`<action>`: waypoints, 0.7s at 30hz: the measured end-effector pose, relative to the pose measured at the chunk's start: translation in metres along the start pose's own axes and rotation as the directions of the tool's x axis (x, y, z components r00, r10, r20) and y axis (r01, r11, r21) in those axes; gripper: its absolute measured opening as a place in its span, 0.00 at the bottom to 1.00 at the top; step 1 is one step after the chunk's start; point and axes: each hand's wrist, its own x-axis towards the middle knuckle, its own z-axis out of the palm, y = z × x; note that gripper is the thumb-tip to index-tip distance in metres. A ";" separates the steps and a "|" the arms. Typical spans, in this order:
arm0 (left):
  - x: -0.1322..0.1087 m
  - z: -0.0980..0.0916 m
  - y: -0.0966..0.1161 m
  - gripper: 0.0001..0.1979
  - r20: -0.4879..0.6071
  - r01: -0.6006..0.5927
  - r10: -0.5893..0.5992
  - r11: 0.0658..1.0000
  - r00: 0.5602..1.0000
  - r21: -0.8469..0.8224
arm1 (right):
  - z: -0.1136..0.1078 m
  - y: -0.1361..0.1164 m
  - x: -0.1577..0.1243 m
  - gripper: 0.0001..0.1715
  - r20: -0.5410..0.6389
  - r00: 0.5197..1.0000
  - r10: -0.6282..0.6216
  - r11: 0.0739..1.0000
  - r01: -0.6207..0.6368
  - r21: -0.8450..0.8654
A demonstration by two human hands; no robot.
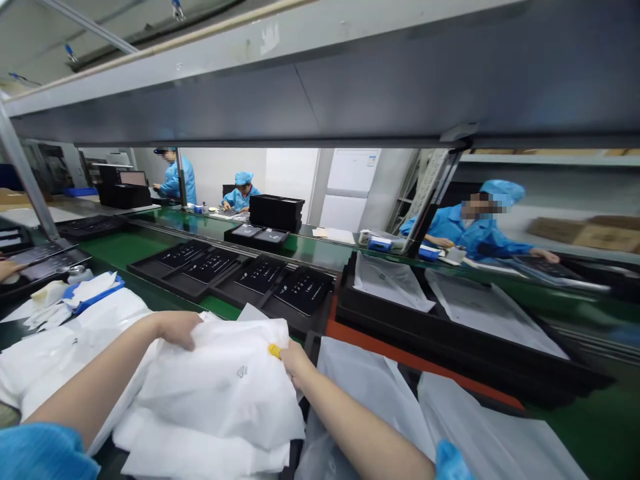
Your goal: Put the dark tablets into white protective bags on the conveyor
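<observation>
Before me lies a loose stack of thin white packing bags (220, 393), a small printed triangle mark on the top one. My left hand (180, 328) grips the upper left edge of this stack, its fingertips partly hidden by the bags. At the upper right edge my right hand (295, 361) pinches the top bag. A yellow finger cot (275, 350) covers one of its digits, and the other fingers are mostly out of sight behind the bag. More white bags (75, 340) are heaped on the left, beside my left forearm.
Black trays (210, 290) with dark flat panels (303, 290) lie beyond the bags on a green conveyor belt (113, 248). On the right, stacked black trays (400, 327) hold panels in translucent bags (393, 280). A shelf (300, 100) hangs overhead. Several co-workers in blue sit or stand across the line.
</observation>
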 end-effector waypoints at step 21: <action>0.013 0.120 -0.025 0.14 -0.529 0.030 0.171 0.936 0.831 0.350 | 0.041 0.026 -0.027 0.17 0.670 0.742 -0.020 0.258 0.651 -0.714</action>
